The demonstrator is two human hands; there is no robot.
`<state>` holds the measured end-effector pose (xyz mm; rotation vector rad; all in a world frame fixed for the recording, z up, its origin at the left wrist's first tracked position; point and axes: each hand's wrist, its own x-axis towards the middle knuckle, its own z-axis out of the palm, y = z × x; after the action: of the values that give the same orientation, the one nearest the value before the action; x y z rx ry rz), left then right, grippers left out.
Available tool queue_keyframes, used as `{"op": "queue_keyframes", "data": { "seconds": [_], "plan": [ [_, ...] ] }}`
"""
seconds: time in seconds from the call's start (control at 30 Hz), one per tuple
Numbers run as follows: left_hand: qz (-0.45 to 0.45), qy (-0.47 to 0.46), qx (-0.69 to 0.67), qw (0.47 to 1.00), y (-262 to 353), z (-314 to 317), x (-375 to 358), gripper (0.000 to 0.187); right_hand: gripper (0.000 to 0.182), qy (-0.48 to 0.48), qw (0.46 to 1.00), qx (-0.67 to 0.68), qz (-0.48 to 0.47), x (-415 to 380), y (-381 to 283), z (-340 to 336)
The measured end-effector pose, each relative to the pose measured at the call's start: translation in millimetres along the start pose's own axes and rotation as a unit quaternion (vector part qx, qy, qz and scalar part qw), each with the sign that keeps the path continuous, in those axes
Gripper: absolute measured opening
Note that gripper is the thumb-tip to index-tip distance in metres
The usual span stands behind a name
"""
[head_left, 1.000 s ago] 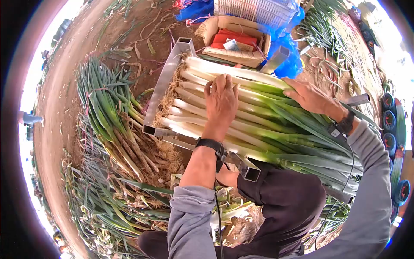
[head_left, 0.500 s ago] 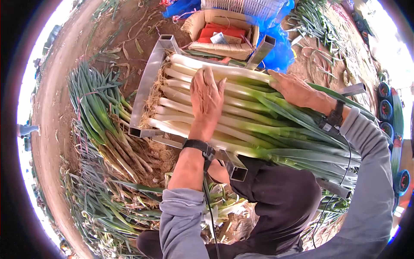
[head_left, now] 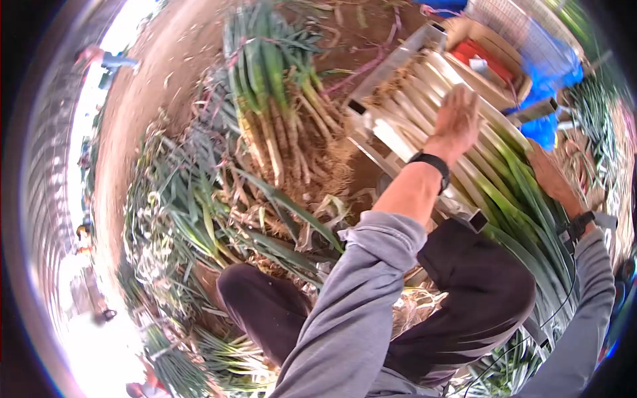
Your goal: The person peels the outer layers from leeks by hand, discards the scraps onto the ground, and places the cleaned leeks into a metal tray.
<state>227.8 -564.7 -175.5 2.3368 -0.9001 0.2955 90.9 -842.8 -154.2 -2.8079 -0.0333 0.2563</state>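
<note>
A row of large green onions (head_left: 494,192), with white stalks and roots at the upper left and green leaves at the lower right, lies in a metal frame (head_left: 385,69). My left hand (head_left: 456,119) rests on top of the white stalks, its fingers outstretched and slightly bent. Along the far edge of the row, my right hand (head_left: 552,176) lies where the stalks turn green. Its fingers look extended, though their tips are partly hidden. Both wrists wear black bands.
Left of the frame lies a tied bundle of soil-covered green onions (head_left: 265,79), above a larger heap (head_left: 192,199). Beyond the frame are a cardboard box (head_left: 521,89) with red material, blue plastic (head_left: 541,132) and a pale crate (head_left: 514,20). My bent knees (head_left: 484,278) are close to the frame.
The view has swung left, so the frame and onions appear further right and tilted. My left hand remains on the stalks; my right hand remains at the far edge.
</note>
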Motion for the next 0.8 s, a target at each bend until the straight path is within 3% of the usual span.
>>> {"op": "queue_keyframes", "data": {
  "seconds": [0.07,0.13,0.17,0.23,0.27,0.3,0.33,0.37,0.4,0.43,0.47,0.53,0.6,0.63,0.67,0.7,0.77,0.8],
  "plan": [
    [0.0,0.005,-0.008,1.0,-1,-36,-11,0.061,0.054,-0.021,0.999,-0.022,0.039,-2,-19,-13],
    [-0.044,0.015,-0.16,0.986,6,-75,-24,0.054,0.054,-0.011,0.997,-0.057,0.049,-7,-28,-14],
    [-0.051,0.02,-0.16,0.986,10,-97,-34,0.054,0.054,-0.001,0.993,-0.095,0.066,-10,-30,-18],
    [-0.146,-0.045,-0.341,0.928,5,-144,-71,0.047,0.057,-0.005,0.986,-0.152,0.061,-9,-42,-26],
    [-0.111,-0.027,-0.298,0.948,-4,-166,-96,0.042,0.057,0.007,0.985,-0.148,0.091,-12,-57,-42],
    [-0.162,-0.063,-0.326,0.929,-5,-211,-120,0.038,0.057,0.023,0.982,-0.145,0.121,-10,-69,-57],
    [-0.177,-0.027,-0.271,0.946,-15,-236,-145,0.037,0.057,0.023,0.982,-0.147,0.115,-6,-75,-68],
    [-0.145,-0.046,-0.113,0.982,-23,-277,-164,0.037,0.055,0.089,0.993,-0.037,0.073,-3,-78,-77],
    [-0.273,-0.092,-0.223,0.931,-43,-303,-183,0.034,0.053,0.149,0.986,0.075,0.028,1,-85,-87],
    [-0.336,0.034,-0.307,0.89,-43,-333,-210,0.035,0.05,0.138,0.987,0.081,-0.009,4,-118,-105],
    [-0.397,0.091,-0.378,0.831,-42,-366,-228,0.037,0.048,0.128,0.987,0.087,-0.045,7,-167,-119],
    [-0.436,0.208,-0.397,0.781,-48,-416,-263,0.037,0.047,0.033,0.978,0.171,-0.111,19,-252,-125],
    [-0.404,0.282,-0.448,0.746,-67,-446,-303,0.033,0.048,0.053,0.976,0.065,-0.202,17,-349,-106],
    [-0.365,0.3,-0.503,0.724,-79,-454,-324,0.03,0.048,0.01,0.967,0.067,-0.246,21,-389,-94],
    [-0.381,0.332,-0.519,0.689,-86,-458,-342,0.029,0.049,0.0,0.946,0.129,-0.296,21,-427,-70],
    [-0.394,0.36,-0.536,0.655,-90,-459,-355,0.029,0.048,-0.073,0.94,0.113,-0.313,50,-444,-50],
    [-0.421,0.375,-0.565,0.603,-87,-463,-375,0.026,0.048,-0.139,0.962,0.049,-0.228,81,-493,-5],
    [-0.432,0.36,-0.553,0.615,-79,-469,-382,0.029,0.047,-0.107,0.911,0.018,-0.399,144,-475,58]
  ]
}}
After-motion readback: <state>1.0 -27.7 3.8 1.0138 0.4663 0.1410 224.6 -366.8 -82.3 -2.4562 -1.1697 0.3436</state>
